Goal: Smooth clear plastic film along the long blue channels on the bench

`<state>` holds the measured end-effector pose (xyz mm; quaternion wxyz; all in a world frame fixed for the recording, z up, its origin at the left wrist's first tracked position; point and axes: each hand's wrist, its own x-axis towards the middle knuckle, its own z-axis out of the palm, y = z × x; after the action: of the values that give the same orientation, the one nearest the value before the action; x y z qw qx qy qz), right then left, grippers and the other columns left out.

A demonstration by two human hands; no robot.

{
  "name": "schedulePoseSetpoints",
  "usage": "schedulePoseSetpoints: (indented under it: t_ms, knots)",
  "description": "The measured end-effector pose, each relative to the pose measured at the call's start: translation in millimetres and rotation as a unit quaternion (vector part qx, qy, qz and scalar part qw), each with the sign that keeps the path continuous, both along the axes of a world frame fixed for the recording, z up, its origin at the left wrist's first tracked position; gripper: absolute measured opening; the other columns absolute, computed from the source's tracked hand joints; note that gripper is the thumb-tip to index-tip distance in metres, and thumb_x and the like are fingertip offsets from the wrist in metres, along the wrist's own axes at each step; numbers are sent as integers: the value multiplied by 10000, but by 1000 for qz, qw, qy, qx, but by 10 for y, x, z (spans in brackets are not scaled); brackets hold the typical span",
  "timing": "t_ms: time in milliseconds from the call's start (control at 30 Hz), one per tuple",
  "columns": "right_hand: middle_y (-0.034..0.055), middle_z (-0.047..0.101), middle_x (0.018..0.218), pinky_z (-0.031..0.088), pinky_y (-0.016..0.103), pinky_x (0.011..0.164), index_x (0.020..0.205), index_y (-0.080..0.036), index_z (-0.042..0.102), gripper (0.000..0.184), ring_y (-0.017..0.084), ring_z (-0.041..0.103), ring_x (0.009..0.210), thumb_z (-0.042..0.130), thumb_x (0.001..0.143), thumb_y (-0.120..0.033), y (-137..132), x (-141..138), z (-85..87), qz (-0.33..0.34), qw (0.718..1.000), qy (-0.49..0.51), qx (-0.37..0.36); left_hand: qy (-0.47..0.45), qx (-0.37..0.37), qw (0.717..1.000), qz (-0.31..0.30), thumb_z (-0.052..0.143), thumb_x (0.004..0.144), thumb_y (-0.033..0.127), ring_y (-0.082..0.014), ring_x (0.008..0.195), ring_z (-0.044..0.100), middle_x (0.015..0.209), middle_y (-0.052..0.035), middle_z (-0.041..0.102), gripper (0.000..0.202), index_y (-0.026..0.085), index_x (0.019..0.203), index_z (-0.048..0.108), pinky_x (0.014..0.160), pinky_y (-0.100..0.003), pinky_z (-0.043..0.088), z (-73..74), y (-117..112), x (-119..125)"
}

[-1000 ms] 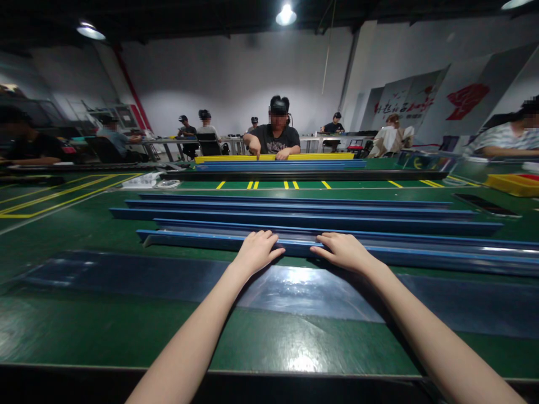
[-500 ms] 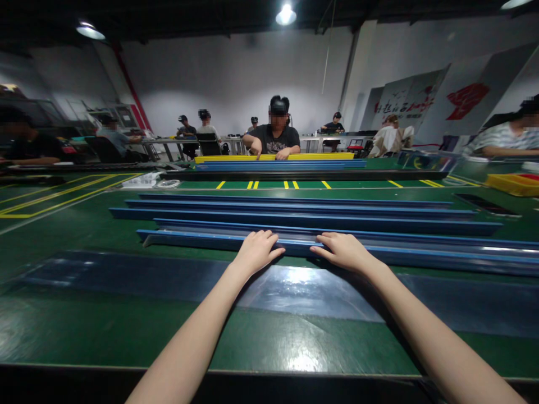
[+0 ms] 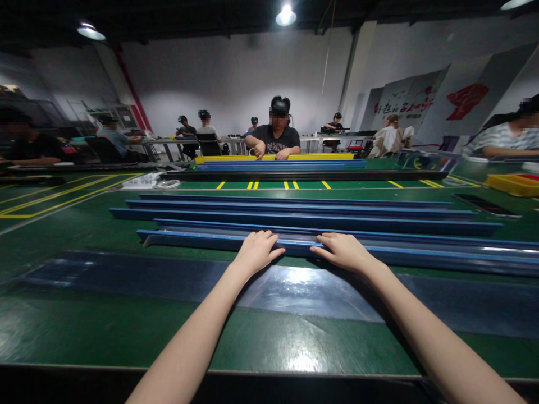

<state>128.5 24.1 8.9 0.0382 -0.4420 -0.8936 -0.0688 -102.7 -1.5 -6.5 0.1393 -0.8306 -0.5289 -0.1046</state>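
Note:
A long blue channel-shaped profile (image 3: 202,242) lies across the table in front of me, its right end running out of view. My left hand (image 3: 257,251) grips its near wall, with the fingers over the top edge and the thumb on my side. A short gap to the right, my right hand (image 3: 344,251) holds the same wall in a like way. The fingertips of both hands are partly hidden inside the channel. Nearer to me, a clear plastic strip (image 3: 295,292) lies flat on the green tabletop (image 3: 269,342), beneath my forearms.
Another long blue profile (image 3: 303,222) lies just beyond. Further off are a black profile (image 3: 311,175) and a yellow one (image 3: 311,157), where a co-worker (image 3: 278,137) has both hands. A phone (image 3: 486,206) and a yellow tray (image 3: 511,185) are at right.
My hands and the blue profile stay where they were. Across the table, the co-worker's hand on the left side of the view has shifted slightly to the right.

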Motion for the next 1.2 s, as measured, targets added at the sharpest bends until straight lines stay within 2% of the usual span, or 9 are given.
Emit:
schedulePoseSetpoints:
  t_ms: [1200]
  knots:
    - [84, 631, 948, 377, 263, 697, 979, -193, 576, 492, 199, 574, 881, 224, 854, -513, -8, -5, 13, -6, 1000, 1, -11, -11, -17, 1000, -1, 410, 837, 439, -198, 875, 538, 931, -50, 583, 296, 183, 897, 546, 733, -301, 392, 21, -10, -2]
